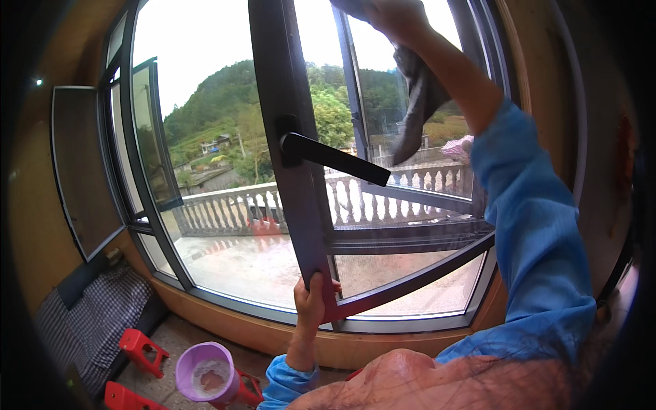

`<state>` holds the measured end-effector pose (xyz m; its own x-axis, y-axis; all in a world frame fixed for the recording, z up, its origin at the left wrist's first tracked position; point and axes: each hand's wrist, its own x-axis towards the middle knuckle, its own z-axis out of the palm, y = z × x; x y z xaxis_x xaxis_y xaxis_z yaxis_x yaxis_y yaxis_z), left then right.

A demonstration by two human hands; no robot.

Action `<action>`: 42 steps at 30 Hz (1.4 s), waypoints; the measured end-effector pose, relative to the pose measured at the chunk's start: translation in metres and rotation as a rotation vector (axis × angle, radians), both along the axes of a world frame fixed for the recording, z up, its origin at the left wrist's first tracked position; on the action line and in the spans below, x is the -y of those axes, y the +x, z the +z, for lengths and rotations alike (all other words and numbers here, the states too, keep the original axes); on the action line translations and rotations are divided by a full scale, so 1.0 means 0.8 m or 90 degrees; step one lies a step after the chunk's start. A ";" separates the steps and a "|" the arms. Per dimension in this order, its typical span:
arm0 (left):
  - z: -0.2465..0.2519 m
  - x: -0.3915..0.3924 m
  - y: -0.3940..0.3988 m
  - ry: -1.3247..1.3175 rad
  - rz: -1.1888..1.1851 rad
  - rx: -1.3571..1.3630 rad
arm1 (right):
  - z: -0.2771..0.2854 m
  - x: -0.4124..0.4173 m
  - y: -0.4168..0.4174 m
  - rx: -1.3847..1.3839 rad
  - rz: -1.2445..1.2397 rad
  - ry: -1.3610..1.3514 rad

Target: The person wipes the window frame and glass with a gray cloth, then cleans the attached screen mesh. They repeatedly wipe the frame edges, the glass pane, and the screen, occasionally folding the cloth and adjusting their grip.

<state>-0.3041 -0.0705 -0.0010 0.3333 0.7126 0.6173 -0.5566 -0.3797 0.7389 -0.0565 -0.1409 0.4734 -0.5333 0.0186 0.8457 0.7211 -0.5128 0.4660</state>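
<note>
My left hand (310, 303) grips the lower corner of a dark-framed window sash (287, 205) that is swung inward, thumb on the near face and fingertips around the edge. High up at the right, my right hand (400, 23) holds a dark grey cloth (420, 105), which hangs down in front of the sash's pane or mesh. Whether the cloth touches that surface I cannot tell. Between the two hands a black lever handle (335, 158) sticks out from the sash. Behind it, another framed pane (361, 128) stands tilted outward.
A purple bucket (185, 369) of sudsy water sits on a red stool (248, 392). Two more red plastic stools (141, 353) are at the lower left. Near a checked cloth-covered seat (110, 307), a second framed screen (87, 169) stands swung inward. Outside runs a balustrade (230, 207).
</note>
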 end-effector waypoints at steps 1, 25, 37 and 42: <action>-0.001 -0.002 -0.011 -0.004 0.018 -0.012 | 0.008 -0.018 -0.011 -0.057 0.027 0.011; -0.001 -0.006 -0.015 0.006 0.032 -0.010 | -0.219 -0.001 -0.002 0.088 0.050 -0.067; -0.001 0.001 -0.020 -0.026 0.025 -0.019 | -0.029 0.040 0.180 -0.497 0.097 0.115; 0.000 0.001 -0.020 -0.025 0.030 -0.025 | -0.053 0.072 0.222 -0.657 0.038 0.158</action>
